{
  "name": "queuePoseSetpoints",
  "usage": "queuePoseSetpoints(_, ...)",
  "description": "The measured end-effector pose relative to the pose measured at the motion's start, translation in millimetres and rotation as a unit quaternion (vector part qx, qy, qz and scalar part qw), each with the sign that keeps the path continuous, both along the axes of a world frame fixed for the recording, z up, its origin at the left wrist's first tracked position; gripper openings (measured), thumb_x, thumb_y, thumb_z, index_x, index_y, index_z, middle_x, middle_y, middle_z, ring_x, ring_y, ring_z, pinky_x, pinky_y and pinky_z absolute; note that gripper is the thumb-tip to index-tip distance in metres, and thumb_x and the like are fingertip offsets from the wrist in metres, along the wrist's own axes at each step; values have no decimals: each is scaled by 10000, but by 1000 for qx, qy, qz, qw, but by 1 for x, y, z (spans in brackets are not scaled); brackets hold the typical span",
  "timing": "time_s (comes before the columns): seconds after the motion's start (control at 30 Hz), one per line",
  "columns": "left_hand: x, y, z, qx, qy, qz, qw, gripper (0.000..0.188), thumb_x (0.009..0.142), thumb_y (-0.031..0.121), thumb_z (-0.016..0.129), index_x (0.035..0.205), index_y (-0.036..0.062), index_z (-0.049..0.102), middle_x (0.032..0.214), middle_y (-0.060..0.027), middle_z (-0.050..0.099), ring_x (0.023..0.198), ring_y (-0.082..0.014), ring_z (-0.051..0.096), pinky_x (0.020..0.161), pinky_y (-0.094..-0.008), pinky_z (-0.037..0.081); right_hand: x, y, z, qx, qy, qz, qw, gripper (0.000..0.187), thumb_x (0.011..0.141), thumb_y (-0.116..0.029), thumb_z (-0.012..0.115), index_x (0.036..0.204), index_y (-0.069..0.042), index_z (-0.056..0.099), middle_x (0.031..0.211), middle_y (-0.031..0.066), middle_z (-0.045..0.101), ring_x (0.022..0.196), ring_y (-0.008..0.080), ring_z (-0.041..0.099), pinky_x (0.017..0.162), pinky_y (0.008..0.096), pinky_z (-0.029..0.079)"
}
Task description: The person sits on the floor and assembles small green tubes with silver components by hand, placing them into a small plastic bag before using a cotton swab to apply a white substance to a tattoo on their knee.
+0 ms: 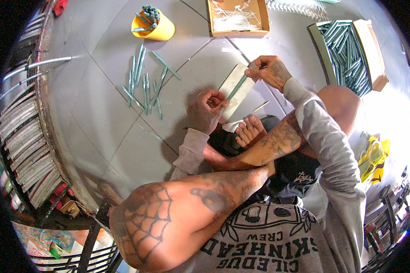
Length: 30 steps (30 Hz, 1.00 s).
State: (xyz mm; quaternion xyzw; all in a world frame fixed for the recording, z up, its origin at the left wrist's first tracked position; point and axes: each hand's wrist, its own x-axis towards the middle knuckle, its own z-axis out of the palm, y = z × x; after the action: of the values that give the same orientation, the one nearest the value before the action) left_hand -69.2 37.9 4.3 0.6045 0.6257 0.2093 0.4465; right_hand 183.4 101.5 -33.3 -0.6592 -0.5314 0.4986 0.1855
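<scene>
Two ends of one slim teal rod point(238, 87) are pinched, one by the left hand point(209, 109), the other by the right hand point(271, 73). Rod held slantwise between the hands, over a pale board point(243, 96); contact cannot be told. Step judged: two-handed end-work; steady alignment seemingly called for next. Rod appears straight, plain, ends partly covered.

Bright overall, lit from beyond and right of the right hand point(271, 73). Blown out on the floor point(289, 50) just beyond that hand and far to its right. Dimmer around the left hand point(206, 109), with soft shadow just left of it. Fairly sharp near both hands; bent, softer toward the rim. Corners black, speckled.
</scene>
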Motion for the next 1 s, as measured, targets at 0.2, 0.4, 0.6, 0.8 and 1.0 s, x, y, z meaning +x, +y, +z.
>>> queuePoseSetpoints(0.2,-2,-4,-5,-17,-14,24,999,229,773,234,830,893,67,730,776,-42,705,637,-144,656,621,-292,531,2,8,2,-58,-29,32,997,439,743,-426,795,964,-49,760,896,103,757,845,235,722,817,356,556)
queuePoseSetpoints(0.4,3,-3,2,0,51,18,999,372,752,302,855,1004,67,714,935,-81,700,803,-202,678,733,-333,547,3,9,7,-114,-13,18,993,439,753,-430,789,982,-58,747,950,106,754,919,264,720,863,367,556)
queuePoseSetpoints(0.6,-24,13,-28,117,78,-179,974,587,774,378,842,1195,52,595,1115,-156,644,1059,-296,633,929,-381,507,-21,-5,29,-11,-86,-17,996,319,783,-254,839,976,-35,711,781,46,688,732,140,632,679,304,525)
queuePoseSetpoints(0.8,-36,-3,-17,-63,-152,-131,978,732,808,387,812,1346,20,479,1222,-177,623,1115,-358,606,972,-423,486,-29,-56,72,15,47,-84,995,277,786,-192,835,976,-44,699,972,90,720,807,145,640,729,298,527)
queuePoseSetpoints(1.0,-45,-16,-13,160,-49,-246,955,696,847,257,773,1413,25,441,1314,-149,597,1168,-364,567,1003,-427,473,-39,-96,91,225,42,-107,968,404,712,-58,816,1094,-75,687,1209,120,691,1128,318,656,898,389,552)
